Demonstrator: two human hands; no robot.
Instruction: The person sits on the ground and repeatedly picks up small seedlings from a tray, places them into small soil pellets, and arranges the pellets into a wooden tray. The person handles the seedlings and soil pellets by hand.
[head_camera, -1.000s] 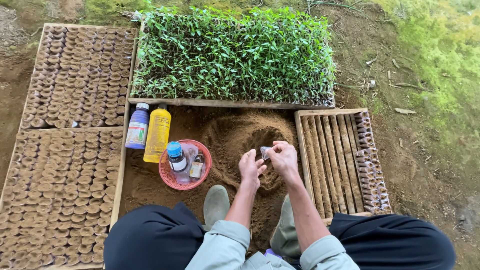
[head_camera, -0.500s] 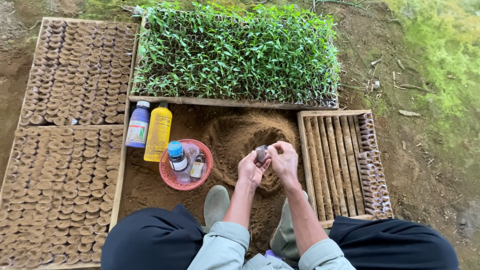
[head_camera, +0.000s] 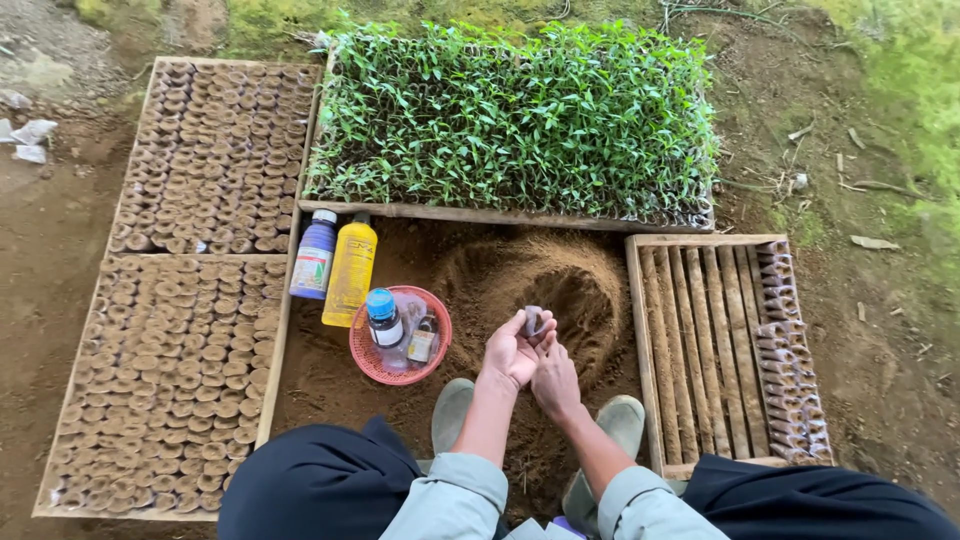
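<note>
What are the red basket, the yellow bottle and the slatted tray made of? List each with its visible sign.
Red basket: looks like moulded plastic, with a fine open mesh wall and bright even colour.
Yellow bottle: likely plastic, smooth, slightly glossy, with a dark cap.
Slatted tray: bare wood, unpainted, with visible grain, parallel slats and a plank frame.

Bare ground (head_camera: 60, 230) carries wooden trays (head_camera: 290, 300), soil mound (head_camera: 540, 270), red basket (head_camera: 365, 350).
</note>
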